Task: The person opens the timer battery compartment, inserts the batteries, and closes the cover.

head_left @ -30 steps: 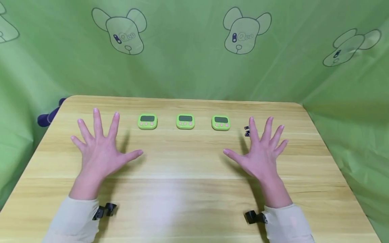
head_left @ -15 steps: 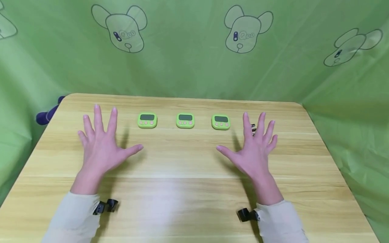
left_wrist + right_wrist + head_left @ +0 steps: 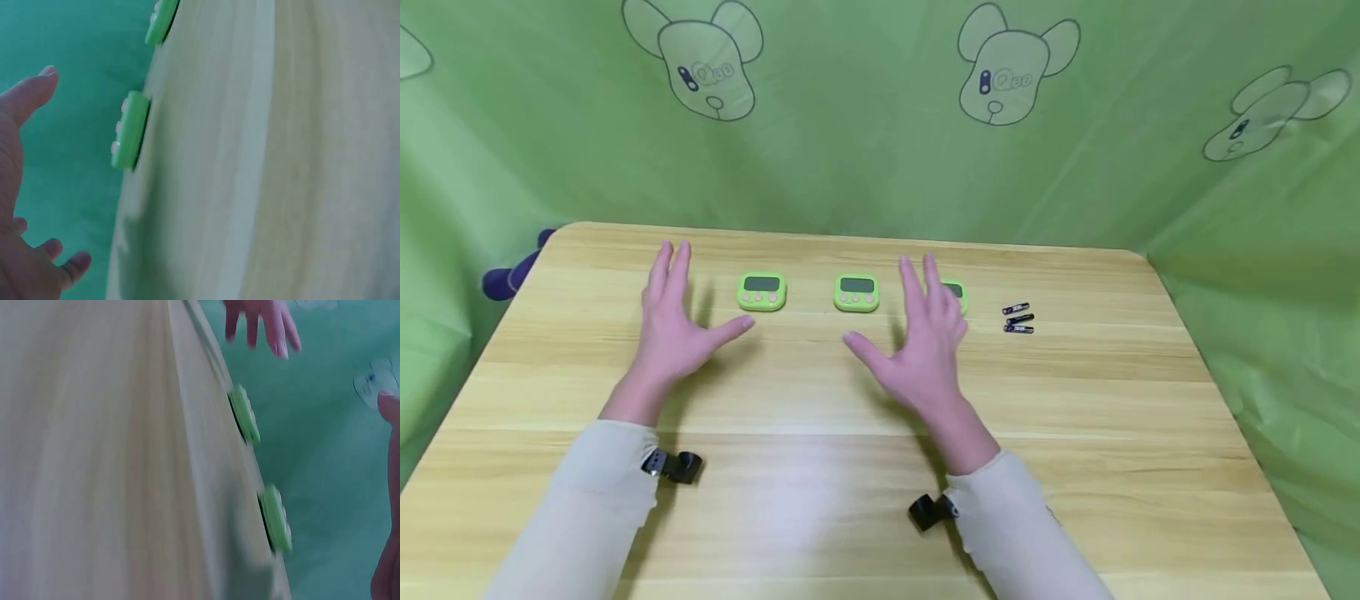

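Observation:
Three green digital timers lie in a row near the table's far edge: a left timer (image 3: 762, 292), a middle timer (image 3: 856, 293) and a right timer (image 3: 956, 292). My left hand (image 3: 673, 333) hovers left of the left timer, thumb spread away from the fingers, holding nothing. Above the table between the middle and right timers is my right hand (image 3: 921, 350), also bare; its fingers partly cover the right timer. Several small dark batteries (image 3: 1018, 319) lie to the right of that timer. The left wrist view shows the left hand (image 3: 25, 206) apart from a timer (image 3: 130, 130).
The wooden table (image 3: 820, 517) has a green curtain (image 3: 857, 125) with printed bear heads behind it and at its sides. A dark purple object (image 3: 512, 275) shows beyond the table's left edge. Wrist cameras (image 3: 681, 467) sit on both sleeves.
My right hand has moved left from in front of the batteries to beside the right timer, uncovering the batteries. My left hand has shifted slightly right and forward, its fingers closer together.

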Demonstrator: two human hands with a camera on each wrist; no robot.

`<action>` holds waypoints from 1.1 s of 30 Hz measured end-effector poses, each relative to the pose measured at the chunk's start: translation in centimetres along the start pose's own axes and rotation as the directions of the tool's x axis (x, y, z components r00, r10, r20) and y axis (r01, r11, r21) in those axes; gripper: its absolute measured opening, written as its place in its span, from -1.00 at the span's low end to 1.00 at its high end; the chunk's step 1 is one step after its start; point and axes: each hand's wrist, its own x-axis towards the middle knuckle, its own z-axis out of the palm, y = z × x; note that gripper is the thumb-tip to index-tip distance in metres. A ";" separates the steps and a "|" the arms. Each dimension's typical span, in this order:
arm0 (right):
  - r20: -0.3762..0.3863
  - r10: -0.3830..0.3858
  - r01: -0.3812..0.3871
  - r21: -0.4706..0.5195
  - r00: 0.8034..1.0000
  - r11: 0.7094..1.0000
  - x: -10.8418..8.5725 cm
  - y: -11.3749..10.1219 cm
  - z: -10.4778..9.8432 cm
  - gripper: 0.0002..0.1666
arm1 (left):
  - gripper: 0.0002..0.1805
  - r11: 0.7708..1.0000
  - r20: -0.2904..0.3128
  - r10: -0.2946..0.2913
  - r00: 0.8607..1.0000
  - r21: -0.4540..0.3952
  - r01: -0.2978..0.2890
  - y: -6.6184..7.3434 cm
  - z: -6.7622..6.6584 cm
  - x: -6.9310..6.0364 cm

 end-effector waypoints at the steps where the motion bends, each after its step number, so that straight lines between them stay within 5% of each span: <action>1: 0.025 -0.001 0.000 0.046 1.000 0.999 0.2 -0.6 0.5 0.25 | 0.37 0.999 0.000 -0.013 1.000 -0.040 0.013 -0.3 0.1 0.3; 6: 0.161 -0.037 -0.008 0.273 0.986 0.962 1.3 -3.0 2.9 0.23 | 0.31 0.979 0.010 -0.093 0.996 -0.183 0.094 -1.8 0.5 1.2; 11: 0.222 -0.023 -0.075 0.425 0.975 0.902 2.3 -3.9 6.2 0.26 | 0.28 0.945 0.091 -0.161 0.983 -0.274 0.180 -2.8 1.0 1.9; 21: 0.315 0.078 -0.239 0.514 0.946 0.824 3.7 -3.6 10.7 0.14 | 0.12 0.895 0.139 -0.166 0.976 -0.394 0.208 -3.6 1.8 3.2; 26: 0.336 0.102 -0.265 0.485 0.936 0.834 3.9 -2.9 12.0 0.06 | -0.08 0.918 0.154 -0.156 0.976 -0.343 0.201 -4.0 2.1 3.1; 33: 0.327 0.123 -0.227 0.304 0.937 0.925 4.6 -2.7 12.8 -0.04 | -0.29 0.949 0.135 -0.144 0.980 -0.261 0.175 -4.1 3.0 3.3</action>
